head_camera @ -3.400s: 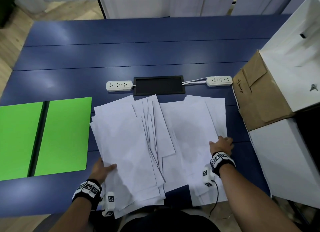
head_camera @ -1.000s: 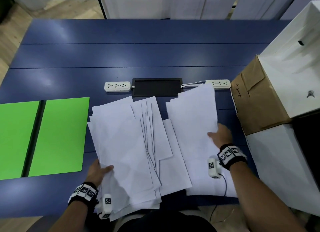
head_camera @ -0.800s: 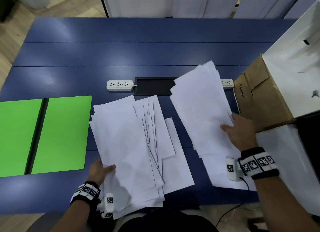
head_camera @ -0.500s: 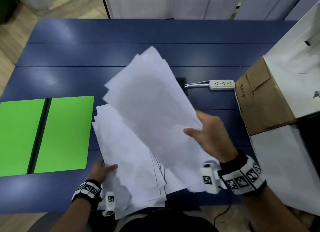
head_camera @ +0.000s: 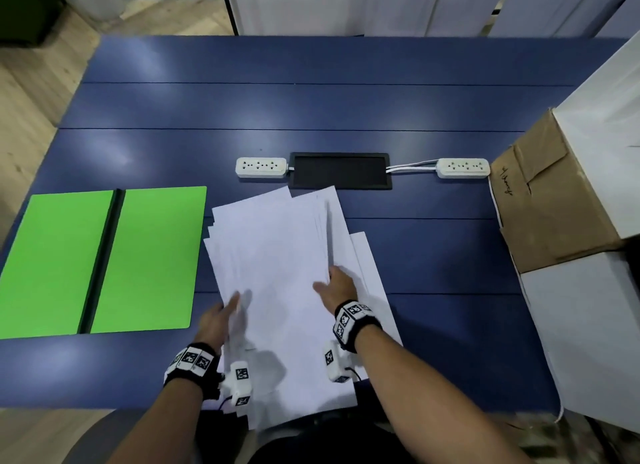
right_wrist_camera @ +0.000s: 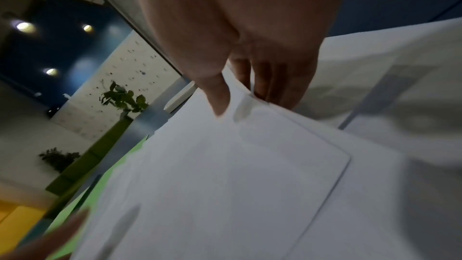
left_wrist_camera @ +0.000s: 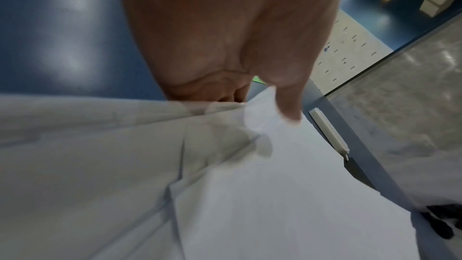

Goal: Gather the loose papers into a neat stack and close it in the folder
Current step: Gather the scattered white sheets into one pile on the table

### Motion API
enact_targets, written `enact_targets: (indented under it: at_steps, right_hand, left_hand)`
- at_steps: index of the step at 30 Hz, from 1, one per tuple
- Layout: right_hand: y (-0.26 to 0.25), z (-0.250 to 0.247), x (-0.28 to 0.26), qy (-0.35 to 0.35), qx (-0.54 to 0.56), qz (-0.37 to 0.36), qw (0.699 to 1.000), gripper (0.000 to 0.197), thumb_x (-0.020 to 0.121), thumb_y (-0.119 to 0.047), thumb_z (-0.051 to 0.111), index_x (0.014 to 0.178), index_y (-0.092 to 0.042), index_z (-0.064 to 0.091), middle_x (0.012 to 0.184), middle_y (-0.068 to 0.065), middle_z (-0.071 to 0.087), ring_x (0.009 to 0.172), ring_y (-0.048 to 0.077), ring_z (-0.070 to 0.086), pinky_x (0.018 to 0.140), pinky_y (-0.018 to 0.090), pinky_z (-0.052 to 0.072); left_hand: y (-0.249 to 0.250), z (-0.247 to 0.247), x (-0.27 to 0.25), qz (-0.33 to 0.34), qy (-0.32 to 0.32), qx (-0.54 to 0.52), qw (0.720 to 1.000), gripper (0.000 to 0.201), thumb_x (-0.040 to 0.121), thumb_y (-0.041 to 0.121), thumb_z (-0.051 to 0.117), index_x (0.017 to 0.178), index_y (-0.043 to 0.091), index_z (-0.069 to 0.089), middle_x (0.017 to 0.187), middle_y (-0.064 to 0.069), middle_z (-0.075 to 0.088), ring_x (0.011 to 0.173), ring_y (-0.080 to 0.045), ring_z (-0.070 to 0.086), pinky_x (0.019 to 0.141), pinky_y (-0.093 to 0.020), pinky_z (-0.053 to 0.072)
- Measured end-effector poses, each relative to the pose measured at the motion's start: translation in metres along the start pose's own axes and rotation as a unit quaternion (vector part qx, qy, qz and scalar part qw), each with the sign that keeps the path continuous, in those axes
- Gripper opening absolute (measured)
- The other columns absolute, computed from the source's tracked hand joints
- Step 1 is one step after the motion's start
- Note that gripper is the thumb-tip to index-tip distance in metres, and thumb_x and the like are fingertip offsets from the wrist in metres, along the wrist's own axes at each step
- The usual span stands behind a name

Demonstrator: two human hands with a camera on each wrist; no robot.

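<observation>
- The papers (head_camera: 277, 273) lie in 1 loose, uneven pile on the blue table (head_camera: 311, 110), near its front edge, with several sheet edges fanned out at the top and right and the lowest corners hanging over the table edge.
- The green folder (head_camera: 152, 255) lies open and flat on the table just left of the pile, apart from both hands; its dark spine (head_camera: 100, 262) runs down the middle.
- The right hand (head_camera: 337, 285) reaches forward from the lower right, palm down, at the right edge of the top sheets. In the right wrist view the thumb (right_wrist_camera: 217, 94) lies on top of the upper sheets while the fingers (right_wrist_camera: 275, 82) go under their edge, so the hand pinches those sheets.
- The left hand (head_camera: 216, 319) sits at the pile's left edge, fingers extended along it. In the left wrist view the thumb (left_wrist_camera: 287, 102) points down at the top sheet and the fingers are tucked under the paper edge; how tightly it clamps is blurred, so I cannot tell.
- Both forearms angle inward towards the pile, each with a black-and-white marked wristband (head_camera: 353, 321).
- 2 white power strips (head_camera: 261, 167) and a black panel (head_camera: 341, 170) lie behind the pile; a brown cardboard box (head_camera: 547, 200) stands at the right.
</observation>
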State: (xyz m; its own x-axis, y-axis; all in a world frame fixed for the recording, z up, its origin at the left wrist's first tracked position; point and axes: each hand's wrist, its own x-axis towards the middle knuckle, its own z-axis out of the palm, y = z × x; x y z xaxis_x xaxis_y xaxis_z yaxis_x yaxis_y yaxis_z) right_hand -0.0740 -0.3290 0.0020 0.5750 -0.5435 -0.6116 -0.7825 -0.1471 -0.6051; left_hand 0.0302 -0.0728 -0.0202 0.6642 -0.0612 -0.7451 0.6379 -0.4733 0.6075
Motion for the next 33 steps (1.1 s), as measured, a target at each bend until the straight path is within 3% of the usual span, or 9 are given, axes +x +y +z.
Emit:
enact_targets:
  at_steps: [2,5,8,14,18,23,26,29,33]
  right_hand:
    - [0.007,-0.017,0.004,0.107,-0.062,0.038,0.992,0.029,0.09,-0.024,0.062,0.118,-0.018,0.064,0.129,0.007,0.055,0.12,0.031,0.055,0.097,0.043,0.047]
    - [0.029,-0.05,0.01,0.198,-0.062,0.136,0.969,0.055,0.085,-0.031,0.072,0.134,-0.016,0.051,0.141,0.011,0.044,0.13,0.034,0.044,0.099,0.051,0.042]
    - [0.044,-0.068,0.018,0.145,0.031,0.164,0.975,0.067,0.08,-0.028,0.079,0.137,-0.008,0.048,0.137,0.014,0.056,0.123,0.037,0.057,0.098,0.045,0.049]
    - [0.054,-0.076,0.029,0.072,0.007,0.171,0.983,0.028,0.078,-0.015,0.077,0.101,-0.001,0.072,0.104,0.012,0.074,0.086,0.029,0.07,0.075,0.029,0.056]
    - [0.056,-0.074,0.024,0.052,0.002,0.16,0.986,0.014,0.08,-0.012,0.078,0.076,-0.004,0.067,0.082,0.008,0.068,0.075,0.027,0.064,0.068,0.029,0.054]
    - [0.052,-0.069,0.018,0.038,-0.005,0.135,0.99,0.048,0.083,-0.006,0.073,0.055,-0.012,0.034,0.057,0.0,0.041,0.05,0.017,0.038,0.047,0.021,0.031]
    - [0.047,-0.066,0.018,0.037,0.001,0.139,0.99,0.037,0.086,-0.002,0.059,0.058,-0.011,0.037,0.062,0.001,0.043,0.056,0.02,0.041,0.054,0.022,0.034]
    - [0.039,-0.067,0.014,0.079,0.044,0.121,0.989,0.017,0.088,-0.014,0.056,0.075,-0.005,0.06,0.081,0.007,0.064,0.073,0.028,0.059,0.064,0.027,0.044]
    - [0.027,-0.057,0.01,0.095,0.071,0.09,0.989,0.035,0.081,-0.041,0.069,0.086,-0.007,0.063,0.112,0.008,0.056,0.092,0.033,0.064,0.082,0.037,0.055]
  left_hand:
    - [0.001,0.001,-0.002,0.041,0.0,0.03,0.999,0.04,0.084,0.033,0.077,0.11,0.005,0.066,0.112,-0.014,0.071,0.093,-0.026,0.065,0.079,-0.037,0.05]
    - [0.007,0.006,-0.009,0.053,-0.006,-0.007,0.999,0.03,0.084,0.011,0.078,0.109,0.006,0.063,0.103,-0.009,0.072,0.091,-0.024,0.067,0.085,-0.038,0.051]
    - [0.007,0.01,-0.003,0.062,-0.007,0.008,0.998,0.03,0.085,0.005,0.075,0.111,0.005,0.061,0.1,-0.01,0.07,0.095,-0.028,0.066,0.088,-0.041,0.051]
    - [0.004,0.019,0.007,0.069,-0.004,0.056,0.996,0.028,0.086,0.002,0.073,0.112,0.002,0.064,0.111,-0.022,0.071,0.102,-0.037,0.068,0.093,-0.053,0.054]
    - [0.011,0.029,0.001,0.072,-0.028,0.032,0.996,0.03,0.088,-0.002,0.068,0.118,0.002,0.06,0.11,-0.018,0.07,0.1,-0.033,0.067,0.093,-0.048,0.053]
    - [0.015,0.045,-0.001,0.061,-0.061,0.015,0.996,0.041,0.09,0.001,0.067,0.128,0.006,0.056,0.114,-0.012,0.07,0.106,-0.034,0.067,0.098,-0.05,0.052]
    - [0.017,0.046,0.001,0.053,-0.071,0.003,0.996,0.041,0.083,0.01,0.077,0.121,0.008,0.059,0.111,-0.01,0.072,0.104,-0.033,0.069,0.096,-0.051,0.053]
    - [0.023,0.043,-0.003,0.031,-0.065,-0.027,0.997,0.048,0.07,0.018,0.089,0.111,0.008,0.067,0.102,-0.012,0.077,0.095,-0.032,0.073,0.087,-0.049,0.059]
    - [0.036,0.047,-0.017,0.014,-0.07,-0.084,0.994,0.041,0.069,0.011,0.088,0.104,-0.001,0.069,0.095,-0.019,0.077,0.079,-0.034,0.073,0.068,-0.039,0.06]
